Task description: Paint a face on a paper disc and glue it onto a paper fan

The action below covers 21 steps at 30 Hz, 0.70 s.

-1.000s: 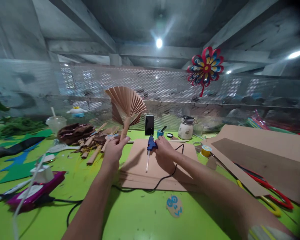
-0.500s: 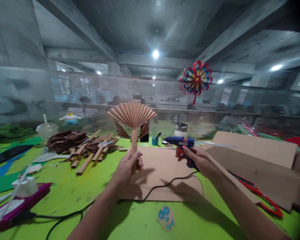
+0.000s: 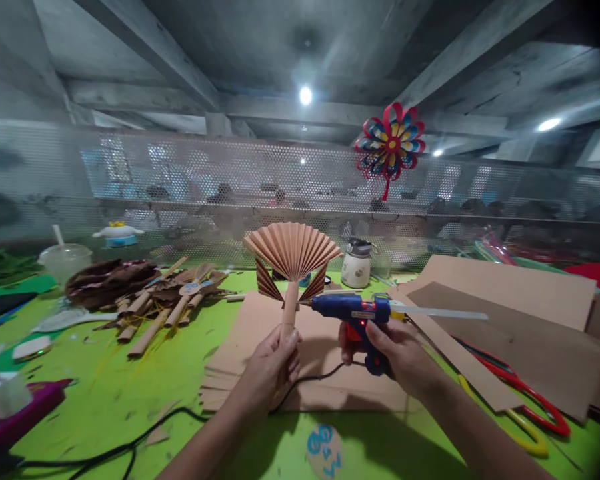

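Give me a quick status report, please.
Left hand grips paper fan by its handle. Right hand holds glue gun, nozzle beside handle. Black cord crosses brown sheets.

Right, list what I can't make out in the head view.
Head view:
Lower handle of the fan: hidden by the left hand.
Print on the glue gun: too small.
Blue pot: mostly hidden behind the fan.
Purple power strip: cut off by the left edge.
Shapes beyond the mesh: blurred.

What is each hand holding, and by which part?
The left hand holds the pleated paper fan low on its handle; the right hand holds the blue glue gun by its grip.
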Each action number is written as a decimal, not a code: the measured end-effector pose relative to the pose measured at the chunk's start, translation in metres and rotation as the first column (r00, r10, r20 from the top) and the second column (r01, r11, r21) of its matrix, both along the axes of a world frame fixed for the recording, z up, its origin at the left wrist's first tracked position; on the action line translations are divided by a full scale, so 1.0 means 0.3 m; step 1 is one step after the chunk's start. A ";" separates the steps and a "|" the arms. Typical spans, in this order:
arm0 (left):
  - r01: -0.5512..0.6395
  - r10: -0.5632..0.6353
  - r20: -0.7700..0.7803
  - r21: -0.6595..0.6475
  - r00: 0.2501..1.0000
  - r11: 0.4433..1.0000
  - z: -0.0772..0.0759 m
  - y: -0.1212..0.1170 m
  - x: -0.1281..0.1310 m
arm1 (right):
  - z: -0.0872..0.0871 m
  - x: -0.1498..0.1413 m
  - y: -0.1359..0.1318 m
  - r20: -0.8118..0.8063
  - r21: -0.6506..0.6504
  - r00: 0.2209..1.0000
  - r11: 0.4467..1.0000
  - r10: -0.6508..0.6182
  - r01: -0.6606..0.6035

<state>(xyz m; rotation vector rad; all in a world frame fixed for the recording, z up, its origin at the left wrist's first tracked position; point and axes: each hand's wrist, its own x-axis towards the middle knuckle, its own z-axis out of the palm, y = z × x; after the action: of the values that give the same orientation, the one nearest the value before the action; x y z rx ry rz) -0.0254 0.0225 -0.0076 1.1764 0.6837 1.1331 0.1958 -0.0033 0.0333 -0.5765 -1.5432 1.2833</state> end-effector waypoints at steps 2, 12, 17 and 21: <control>0.005 -0.005 0.006 -0.005 1.000 1.000 0.008 -0.008 0.006 | -0.010 -0.005 0.000 -0.010 -0.029 1.000 0.999 -0.014 0.014; 0.026 -0.026 0.002 -0.014 1.000 1.000 -0.001 -0.004 0.025 | -0.025 -0.044 0.010 -0.096 -0.136 0.990 0.987 -0.099 0.086; 0.050 -0.050 -0.006 -0.003 0.999 0.999 -0.015 0.002 0.022 | -0.030 -0.043 0.018 -0.111 -0.169 0.985 0.979 -0.133 0.113; 0.044 -0.044 -0.014 -0.007 0.999 0.999 -0.005 -0.016 0.020 | -0.030 -0.045 0.017 -0.104 -0.187 0.982 0.973 -0.161 0.139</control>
<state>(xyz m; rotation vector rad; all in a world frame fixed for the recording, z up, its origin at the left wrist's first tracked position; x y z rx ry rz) -0.0194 0.0178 -0.0090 1.1895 0.6693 1.0854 0.1824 0.0017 0.0244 -0.7050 -1.2704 1.3227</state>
